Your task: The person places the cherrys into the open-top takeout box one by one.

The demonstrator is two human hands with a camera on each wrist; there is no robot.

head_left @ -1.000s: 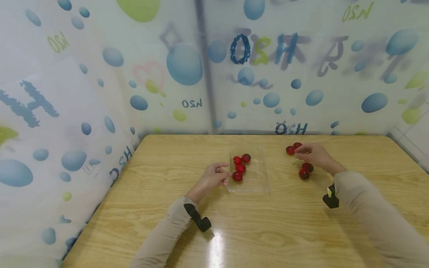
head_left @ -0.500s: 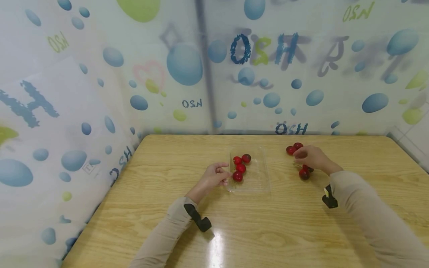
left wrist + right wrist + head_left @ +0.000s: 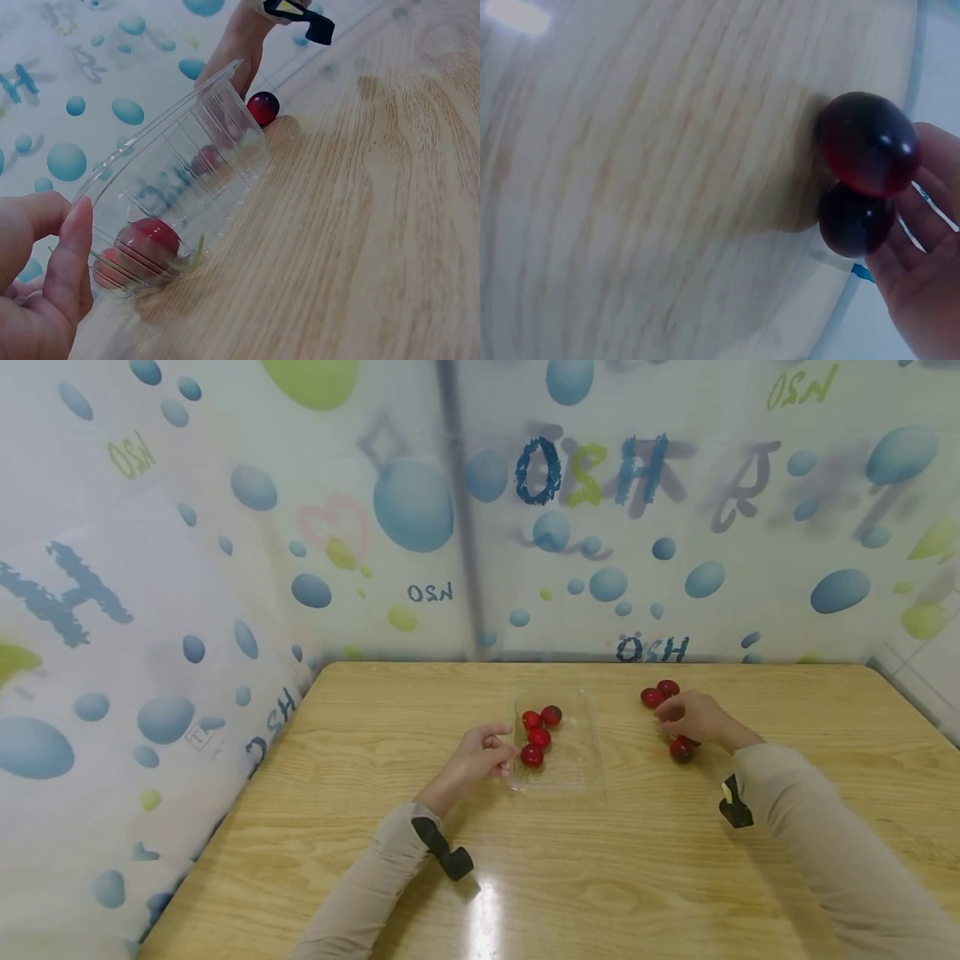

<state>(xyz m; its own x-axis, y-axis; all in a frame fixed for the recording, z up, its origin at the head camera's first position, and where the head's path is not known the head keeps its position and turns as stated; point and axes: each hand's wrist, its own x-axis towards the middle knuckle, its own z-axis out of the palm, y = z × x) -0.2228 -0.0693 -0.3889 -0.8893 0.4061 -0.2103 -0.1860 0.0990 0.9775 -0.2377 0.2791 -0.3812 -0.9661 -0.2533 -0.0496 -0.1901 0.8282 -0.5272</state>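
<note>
My left hand [image 3: 480,754] pinches the left edge of a clear plastic tray [image 3: 577,756], its thumb and finger at the rim in the left wrist view. Several red cherries [image 3: 532,755] lie in the tray's left half; green stems show through its wall. My right hand [image 3: 701,718] is lowered over a pair of dark red cherries [image 3: 681,750] on the table, fingers bent beside them. In the right wrist view the fingers [image 3: 907,225] lie behind the two cherries [image 3: 870,142]; whether they pinch the stems is hidden. Another cherry pair [image 3: 652,697] lies just beyond this hand.
The wood-grain table [image 3: 360,718] ends at a patterned curtain [image 3: 420,610] at the back and left. Black wrist straps [image 3: 442,847] with camera mounts are on both sleeves. A bright reflection shows near the table's front.
My right hand has moved down and slightly left, from between the two cherry pairs to over the nearer pair, covering its stems. My left hand and the tray have stayed still.
</note>
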